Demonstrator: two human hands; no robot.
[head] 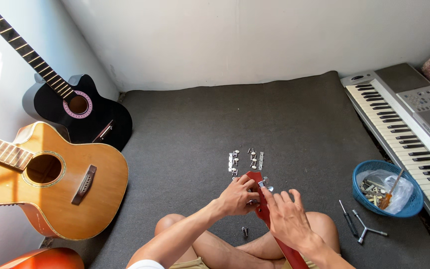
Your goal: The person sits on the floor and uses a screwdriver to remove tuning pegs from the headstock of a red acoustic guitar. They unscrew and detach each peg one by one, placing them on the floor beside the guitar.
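A red guitar neck (pixel 288 251) runs up from my lap, its headstock (pixel 254 177) pointing away from me. My left hand (pixel 236 195) grips the headstock from the left side. My right hand (pixel 285 214) rests over the neck from the right, fingers at a silver tuning peg (pixel 267 186) on the headstock's edge. Just beyond the headstock, several silver tuning machines (pixel 245 159) lie on the grey carpet (pixel 195 129). A single small silver part (pixel 245 231) lies between my knees.
A tan acoustic guitar (pixel 51 184) and a black acoustic guitar (pixel 83 112) lean at the left wall. An electronic keyboard (pixel 409 124) lies at the right. A blue basket (pixel 385 188) holds small parts. A screwdriver (pixel 347 218) and a Y-shaped wrench (pixel 367 228) lie beside it.
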